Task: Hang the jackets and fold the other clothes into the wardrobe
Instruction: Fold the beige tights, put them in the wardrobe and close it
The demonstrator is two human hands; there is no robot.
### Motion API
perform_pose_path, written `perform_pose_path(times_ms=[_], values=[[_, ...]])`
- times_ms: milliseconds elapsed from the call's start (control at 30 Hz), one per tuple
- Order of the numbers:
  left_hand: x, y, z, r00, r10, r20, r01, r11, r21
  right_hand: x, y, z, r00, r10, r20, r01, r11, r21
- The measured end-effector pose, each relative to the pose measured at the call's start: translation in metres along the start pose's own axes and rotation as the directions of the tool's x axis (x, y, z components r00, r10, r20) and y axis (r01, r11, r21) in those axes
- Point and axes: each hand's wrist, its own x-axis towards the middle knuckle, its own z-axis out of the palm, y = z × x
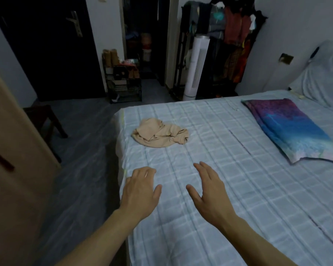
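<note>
Both the left hand [140, 191] and right hand [206, 187] hover released, holding nothing, at lower centre. The crumpled beige garment [160, 136] lies just above them on the bed [238, 198]; spreading it flat before folding would likely help.

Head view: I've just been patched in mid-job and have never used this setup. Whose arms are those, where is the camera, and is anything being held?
There is no machine here: a person works with two bare hands. The one picture comes from a wide-angle camera worn on the person's head, looking forward and down. The left hand and right hand reach out over the bed, fingers relaxed, holding nothing. Ahead of them on the bed lies a crumpled beige garment, untouched. To the right lies a purple-and-blue pillow. Beyond the bed stands a clothes rack with hanging clothes, and a white tower fan beside it.
</note>
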Motion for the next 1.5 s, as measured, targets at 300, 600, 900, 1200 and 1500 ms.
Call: perform_pose_path(times_ms=[300, 600, 900, 1200, 1500], values=[[0.115, -0.092, 0.143, 0.995, -0.033, 0.099, 0.030, 0.999, 0.036, 0.113, 0.061, 0.162, 0.996, 0.053, 0.067, -0.053, 0.999, -0.009], [0.260, -0.181, 0.269, 0.987, 0.124, 0.102, -0.149, 0.940, 0.305, 0.269, 0.132, 0.308, 0.991, 0.010, 0.131, 0.006, 0.992, -0.124], [0.359, -0.219, 0.330, 0.958, 0.254, -0.131, -0.198, 0.921, 0.336, 0.377, 0.183, 0.389, 0.987, -0.156, -0.048, 0.133, 0.936, -0.325], [0.352, -0.208, 0.331, 0.989, 0.128, -0.071, -0.094, 0.930, 0.355, 0.375, 0.178, 0.385, 0.990, -0.139, -0.031, 0.124, 0.949, -0.289], [0.217, -0.158, 0.323, 0.995, 0.097, 0.037, -0.102, 0.978, 0.180, 0.218, 0.152, 0.356, 0.993, -0.078, 0.087, 0.097, 0.968, -0.231]])
